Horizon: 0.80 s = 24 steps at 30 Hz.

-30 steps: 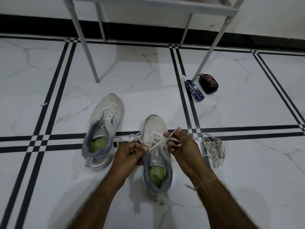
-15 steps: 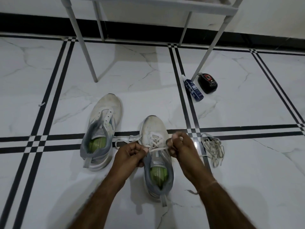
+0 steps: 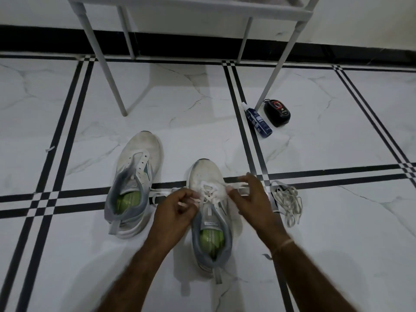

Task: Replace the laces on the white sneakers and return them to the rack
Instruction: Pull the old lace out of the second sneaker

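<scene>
On the floor (image 3: 180, 131), two sneakers (image 3: 135, 167), two hands (image 3: 173, 212) on one lace (image 3: 208, 188).

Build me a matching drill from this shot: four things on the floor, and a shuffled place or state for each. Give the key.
Things:
1. left sneaker
2. right sneaker
3. loose laces
4. blue bottle

States:
A. lies beside a rack leg
B. eyelets empty
C. its lace held by the left hand and right hand
D. heaped on the floor, right of both sneakers

Pairs: 1-B, 2-C, 3-D, 4-A
</scene>
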Tool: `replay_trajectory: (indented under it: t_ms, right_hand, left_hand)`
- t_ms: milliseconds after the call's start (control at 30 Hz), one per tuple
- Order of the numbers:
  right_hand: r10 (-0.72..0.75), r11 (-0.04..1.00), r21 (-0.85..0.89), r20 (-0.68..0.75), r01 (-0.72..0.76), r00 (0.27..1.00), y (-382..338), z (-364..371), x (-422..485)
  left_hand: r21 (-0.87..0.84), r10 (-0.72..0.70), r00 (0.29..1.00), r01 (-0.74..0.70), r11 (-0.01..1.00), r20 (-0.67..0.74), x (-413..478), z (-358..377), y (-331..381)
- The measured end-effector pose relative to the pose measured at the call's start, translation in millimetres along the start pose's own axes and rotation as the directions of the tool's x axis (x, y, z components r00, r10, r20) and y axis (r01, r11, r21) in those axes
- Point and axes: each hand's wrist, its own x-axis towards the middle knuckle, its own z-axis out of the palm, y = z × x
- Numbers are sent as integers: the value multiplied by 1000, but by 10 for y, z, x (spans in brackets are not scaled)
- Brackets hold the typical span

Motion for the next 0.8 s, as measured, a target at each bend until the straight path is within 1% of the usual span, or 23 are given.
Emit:
replay_trajectory:
  t_ms: [33, 100, 167, 200, 233, 300, 333, 367, 433, 500, 533, 600, 633, 700, 800]
  right_hand:
    - [-90, 987, -138, -15, 87, 996, 33, 17, -24]
    - [-213, 930, -313, -35, 192, 976, 9, 73, -129]
    - [-273, 853, -468, -25, 230, 962, 11, 127, -215]
    - [-273, 836, -497, -10, 232, 962, 5, 143, -238]
    - [-245, 852, -473, 20, 225, 969, -3, 157, -249]
    - [-169, 924, -332, 90, 189, 982, -55, 186, -241]
    - [-160, 932, -312, 99, 183, 982, -85, 202, -238]
    - [-182, 919, -340, 81, 199, 980, -109, 226, -230]
    - [-272, 869, -419, 40, 263, 962, -114, 281, -217]
    - [-310, 849, -434, 52, 301, 949, -69, 297, -213]
    - [-313, 865, -391, 69, 314, 947, -32, 279, -222]
    - [-258, 922, -271, 101, 276, 961, -6, 227, -271]
    - [-228, 935, -250, 116, 251, 967, -9, 214, -295]
    - [-214, 930, -274, 134, 244, 968, -20, 224, -325]
    - [-252, 913, -300, 120, 277, 960, -24, 244, -277]
  left_hand:
    - [48, 46, 999, -45, 998, -2, 14, 28, 45]
    - [86, 84, 996, -87, 993, 35, 68, 82, 127]
    - [95, 32, 997, -39, 995, 75, 122, 104, 183]
    - [115, 8, 996, -18, 993, 84, 148, 110, 206]
    - [148, 5, 996, -17, 989, 86, 166, 112, 222]
    - [239, 24, 996, -45, 970, 89, 205, 135, 248]
    - [289, 40, 994, -67, 955, 100, 225, 154, 262]
    - [333, 53, 993, -86, 939, 108, 242, 169, 275]
    - [387, 56, 993, -91, 918, 101, 278, 187, 272]
    - [386, 33, 997, -58, 921, 71, 299, 177, 237]
    - [376, 26, 998, -45, 925, 58, 300, 163, 215]
    - [352, 15, 999, -30, 936, 44, 303, 141, 168]
    - [332, 12, 999, -25, 943, 41, 307, 135, 151]
    - [301, -9, 999, -5, 954, 45, 314, 133, 131]
    - [268, -28, 998, 11, 963, 60, 332, 119, 118]
